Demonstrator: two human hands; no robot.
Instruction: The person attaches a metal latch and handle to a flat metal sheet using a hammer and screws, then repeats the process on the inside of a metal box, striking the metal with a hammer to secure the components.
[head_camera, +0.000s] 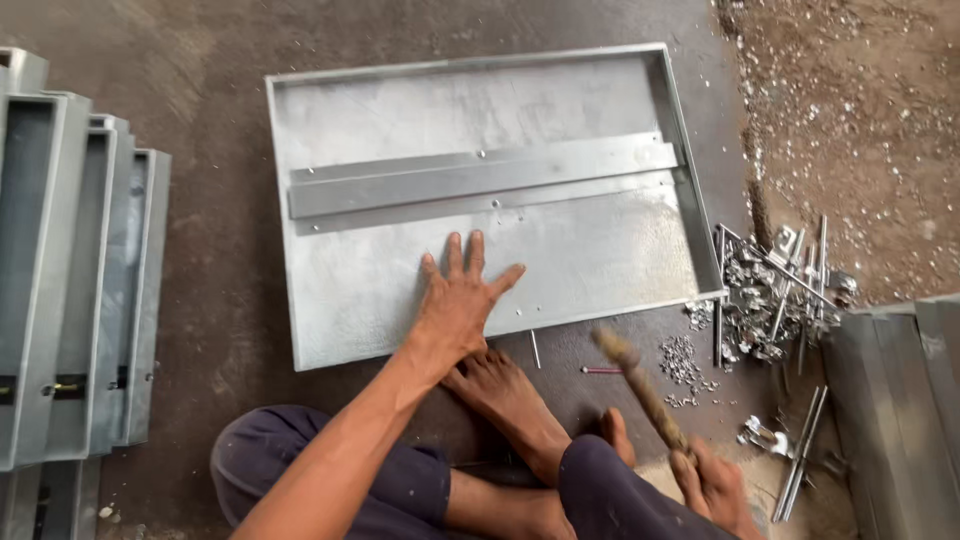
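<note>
**Pinning the tray flat while the hammer comes round**

Pressing our left hand down with fingers spread wide, we hold the galvanised sheet-metal tray against the concrete floor; that palm rests open on the tray's near half and grasps nothing. Our right hand, near and to the right, has its grip closed around the wooden handle of a hammer, whose blurred head hangs just off the tray's near edge.

To do this well, we judge that the flat palm should stay clear of wherever the head lands, with weight kept over the sheet so it cannot bounce or skid. Short, square blows would suit thin metal better than heavy swings, and our bare foot, tucked just beside the near edge, wants watching.

As a container, the tray is shallow with a raised rim, and it holds only a long flat metal bar fixed across its far half by small fasteners; the rest of its bottom is bare. Loose rivets lie scattered on the floor to the right, next to a heap of brackets and rods. A single pin lies between foot and hammer. More trays of the same kind are stacked on edge at the left.
</note>
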